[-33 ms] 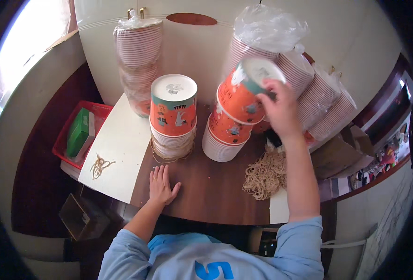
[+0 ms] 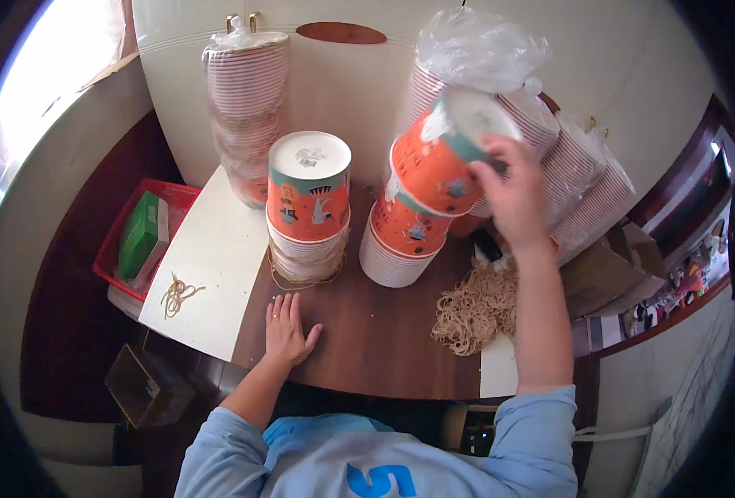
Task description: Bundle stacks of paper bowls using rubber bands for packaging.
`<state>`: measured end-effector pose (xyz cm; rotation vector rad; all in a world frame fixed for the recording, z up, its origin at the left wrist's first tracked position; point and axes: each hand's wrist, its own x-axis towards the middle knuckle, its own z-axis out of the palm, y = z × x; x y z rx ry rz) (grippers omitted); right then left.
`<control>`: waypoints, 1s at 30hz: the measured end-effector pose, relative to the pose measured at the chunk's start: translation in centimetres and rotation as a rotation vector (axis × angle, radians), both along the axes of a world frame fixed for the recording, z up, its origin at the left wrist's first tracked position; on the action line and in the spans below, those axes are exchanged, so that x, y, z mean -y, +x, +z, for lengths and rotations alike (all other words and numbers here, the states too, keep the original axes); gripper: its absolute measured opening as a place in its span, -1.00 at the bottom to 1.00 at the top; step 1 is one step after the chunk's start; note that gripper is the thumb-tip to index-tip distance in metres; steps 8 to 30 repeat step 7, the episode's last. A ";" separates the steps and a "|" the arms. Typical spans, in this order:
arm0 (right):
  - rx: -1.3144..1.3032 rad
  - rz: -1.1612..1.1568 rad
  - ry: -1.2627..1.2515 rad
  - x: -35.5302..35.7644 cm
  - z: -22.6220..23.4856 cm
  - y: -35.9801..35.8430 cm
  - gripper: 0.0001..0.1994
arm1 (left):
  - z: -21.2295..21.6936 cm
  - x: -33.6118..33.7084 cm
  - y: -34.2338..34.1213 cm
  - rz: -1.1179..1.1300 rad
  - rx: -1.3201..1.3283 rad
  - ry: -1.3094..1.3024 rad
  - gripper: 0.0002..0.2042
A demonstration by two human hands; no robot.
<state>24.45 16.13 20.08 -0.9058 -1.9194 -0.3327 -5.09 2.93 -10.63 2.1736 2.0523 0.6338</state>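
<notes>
Nothing has shifted since the earlier frame: both hands sit where they were. Right hand (image 2: 512, 195) has its grip clenched on the tilted orange paper cup (image 2: 438, 158), lifted above a stack of orange paper cups (image 2: 400, 236) on the brown wooden desk (image 2: 367, 332). Left hand (image 2: 288, 328) lies flat on the desk, fingers spread, grip released. Just beyond it stands a second stack of orange cups bound with rubber bands (image 2: 307, 207). A pile of tan rubber bands (image 2: 475, 307) lies near the right forearm.
</notes>
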 end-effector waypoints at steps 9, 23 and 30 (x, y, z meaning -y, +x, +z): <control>-0.772 0.386 -0.208 9.1 2.1 9.3 -0.70 | -0.4 -0.6 0.0 -0.007 -0.012 0.025 -0.22; -0.772 0.386 -0.208 9.1 2.1 9.3 -0.70 | -0.4 -0.6 0.0 -0.007 -0.012 0.025 -0.22; -0.772 0.386 -0.208 9.1 2.1 9.3 -0.70 | -0.4 -0.6 0.0 -0.007 -0.012 0.025 -0.22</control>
